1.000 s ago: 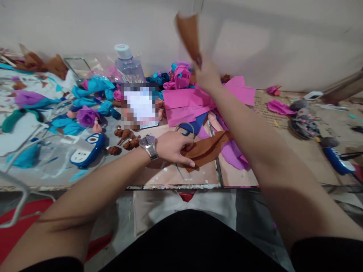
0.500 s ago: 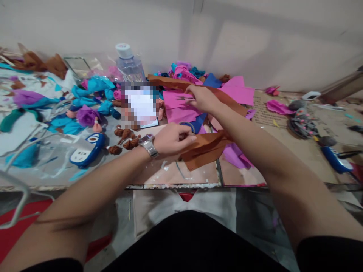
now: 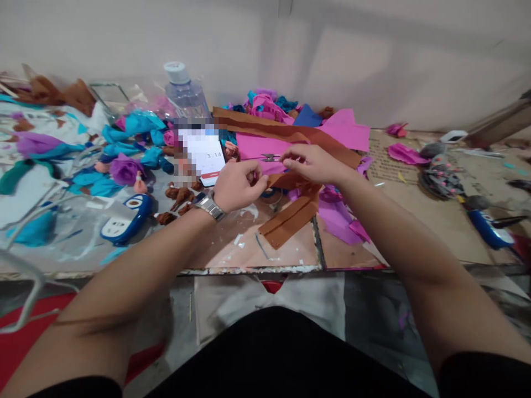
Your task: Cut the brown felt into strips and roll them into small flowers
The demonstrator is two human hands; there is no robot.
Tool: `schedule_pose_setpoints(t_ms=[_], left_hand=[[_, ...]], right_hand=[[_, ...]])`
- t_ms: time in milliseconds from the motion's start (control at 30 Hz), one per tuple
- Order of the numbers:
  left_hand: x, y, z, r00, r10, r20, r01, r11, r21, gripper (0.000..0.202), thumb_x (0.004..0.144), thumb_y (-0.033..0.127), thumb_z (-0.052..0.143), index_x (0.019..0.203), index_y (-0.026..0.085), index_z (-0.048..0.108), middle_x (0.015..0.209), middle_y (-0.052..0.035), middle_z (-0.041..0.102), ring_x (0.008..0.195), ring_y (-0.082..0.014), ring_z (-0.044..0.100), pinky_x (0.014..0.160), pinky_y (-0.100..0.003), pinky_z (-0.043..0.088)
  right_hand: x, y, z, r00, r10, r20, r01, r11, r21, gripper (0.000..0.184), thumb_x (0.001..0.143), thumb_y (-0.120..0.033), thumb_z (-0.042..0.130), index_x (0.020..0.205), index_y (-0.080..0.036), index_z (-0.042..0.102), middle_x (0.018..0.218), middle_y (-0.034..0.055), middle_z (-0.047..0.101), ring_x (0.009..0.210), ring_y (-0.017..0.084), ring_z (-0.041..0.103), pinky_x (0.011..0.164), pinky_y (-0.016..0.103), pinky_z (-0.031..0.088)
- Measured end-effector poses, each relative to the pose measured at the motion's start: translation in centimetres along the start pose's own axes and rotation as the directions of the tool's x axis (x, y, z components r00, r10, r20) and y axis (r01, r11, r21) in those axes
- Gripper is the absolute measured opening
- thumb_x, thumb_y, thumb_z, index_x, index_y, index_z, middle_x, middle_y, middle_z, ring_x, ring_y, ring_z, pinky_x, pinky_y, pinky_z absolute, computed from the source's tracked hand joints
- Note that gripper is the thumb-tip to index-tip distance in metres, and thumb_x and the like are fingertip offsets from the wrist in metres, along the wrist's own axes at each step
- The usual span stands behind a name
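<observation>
My left hand (image 3: 239,185), with a metal watch at the wrist, is closed with thumb and fingertips at the end of a brown crepe paper strip (image 3: 286,180). Its fingers partly hide the grip. Over the other end of that strip hovers my right hand (image 3: 312,163), its fingers loosely bent and apart, with nothing visible in them. Small metal snips (image 3: 269,158) lie on pink paper (image 3: 253,146) just left of the right fingertips. Another folded brown piece (image 3: 290,218) rests below both hands. A roll of tape (image 3: 271,192) is partly hidden under the left hand.
A phone (image 3: 209,157) and a water bottle (image 3: 186,94) stand left of the hands. Brown paper twists (image 3: 180,194), a blue-and-white power strip (image 3: 128,220) and blue scraps (image 3: 97,179) lie further left. A pincushion (image 3: 440,177) sits on cardboard (image 3: 385,199) at the right.
My right hand has moved down and slightly right, away from the snips, which now lie on the pink paper. My left hand has moved up and left with the brown strip's end.
</observation>
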State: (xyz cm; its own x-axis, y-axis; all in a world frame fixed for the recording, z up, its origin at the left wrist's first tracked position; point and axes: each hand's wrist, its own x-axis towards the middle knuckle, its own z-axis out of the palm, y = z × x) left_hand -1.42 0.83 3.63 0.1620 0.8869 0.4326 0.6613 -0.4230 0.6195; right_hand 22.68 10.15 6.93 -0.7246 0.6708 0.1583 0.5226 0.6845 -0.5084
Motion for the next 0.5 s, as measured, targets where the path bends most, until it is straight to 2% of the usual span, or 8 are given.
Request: schedule_pose_setpoints(t_ms=[67,133,200,267,333,400,433,500], left_hand=[[0.1,0.1,-0.1,0.999,-0.031,-0.031,0.025,0.987,-0.161,0.024,0.086,0.036,0.069,0.071,0.021,0.058,0.053,0.0038,0.047,0.052,-0.0131,0.042,0.058,-0.032,0.031],[0.3,0.1,-0.2,0.995,-0.073,-0.063,0.046,0.936,-0.348,0.027,0.087,0.038,0.070,0.071,0.020,0.057,0.057,0.0034,0.048,0.053,-0.0114,0.040,0.056,-0.030,0.030],[0.7,0.2,-0.4,0.990,-0.109,-0.090,0.046,0.852,-0.522,0.033,0.089,0.044,0.069,0.070,0.020,0.056,0.061,0.0025,0.048,0.055,-0.0105,0.039,0.056,-0.029,0.031],[1.2,0.3,-0.6,0.979,-0.155,-0.134,0.022,0.730,-0.683,0.044,0.092,0.058,0.065,0.070,0.020,0.057,0.060,0.0028,0.043,0.053,-0.0097,0.033,0.055,-0.029,0.032],[1.6,0.3,-0.7,0.966,-0.215,-0.147,0.021,0.626,-0.780,0.058,0.095,0.075,0.051,0.072,0.022,0.055,0.061,0.0022,0.040,0.052,-0.0111,0.037,0.053,-0.030,0.036],[1.9,0.2,-0.6,0.954,-0.225,-0.200,-0.052,0.532,-0.845,0.062,0.094,0.083,0.049,0.079,0.023,0.057,0.070,-0.0003,0.049,0.059,-0.0130,0.049,0.055,-0.030,0.042],[2.0,0.2,-0.5,0.944,-0.209,-0.254,-0.116,0.510,-0.852,0.058,0.091,0.082,0.058,0.084,0.024,0.060,0.078,-0.0013,0.055,0.065,-0.0130,0.055,0.057,-0.030,0.044],[1.9,0.0,-0.3,0.937,-0.142,-0.319,-0.186,0.572,-0.799,0.059,0.081,0.081,0.073,0.097,0.025,0.066,0.088,-0.0009,0.061,0.067,-0.0109,0.055,0.060,-0.029,0.047]], right_hand=[[-1.4,-0.9,-0.1,0.997,-0.011,0.074,0.005,0.997,0.079,0.049,0.097,-0.060,0.062,0.121,-0.019,0.074,0.117,0.0100,0.078,0.100,0.026,0.069,0.087,0.035,0.050],[-2.3,-1.1,0.0,0.991,-0.045,0.122,0.033,0.995,0.099,0.052,0.088,-0.055,0.073,0.123,-0.018,0.074,0.117,0.0100,0.078,0.098,0.026,0.069,0.085,0.033,0.050],[-2.9,-0.9,0.1,0.993,-0.038,0.115,0.028,0.996,0.086,0.043,0.086,-0.047,0.073,0.116,-0.016,0.076,0.109,0.0086,0.078,0.091,0.024,0.068,0.081,0.032,0.048],[-3.3,-0.6,0.0,0.996,0.006,0.085,-0.014,0.995,0.097,0.036,0.087,-0.043,0.069,0.109,-0.015,0.077,0.100,0.0054,0.077,0.082,0.021,0.065,0.076,0.030,0.046],[-3.6,-0.5,-0.1,0.998,0.047,0.046,-0.053,0.987,0.151,0.034,0.088,-0.043,0.068,0.107,-0.017,0.077,0.097,0.0020,0.076,0.079,0.020,0.062,0.075,0.029,0.046],[-4.0,-0.6,-0.2,0.998,0.064,0.020,-0.067,0.975,0.213,0.032,0.089,-0.044,0.067,0.106,-0.019,0.076,0.094,-0.0003,0.073,0.080,0.019,0.061,0.074,0.028,0.045],[-4.2,-0.7,-0.2,0.997,0.069,0.023,-0.072,0.970,0.234,0.030,0.089,-0.044,0.067,0.102,-0.019,0.076,0.090,-0.0009,0.071,0.079,0.019,0.060,0.073,0.027,0.044],[-4.6,-1.1,-0.1,0.995,0.082,0.056,-0.094,0.962,0.256,0.027,0.091,-0.045,0.066,0.091,-0.019,0.073,0.080,-0.0016,0.065,0.072,0.017,0.056,0.068,0.027,0.041]])
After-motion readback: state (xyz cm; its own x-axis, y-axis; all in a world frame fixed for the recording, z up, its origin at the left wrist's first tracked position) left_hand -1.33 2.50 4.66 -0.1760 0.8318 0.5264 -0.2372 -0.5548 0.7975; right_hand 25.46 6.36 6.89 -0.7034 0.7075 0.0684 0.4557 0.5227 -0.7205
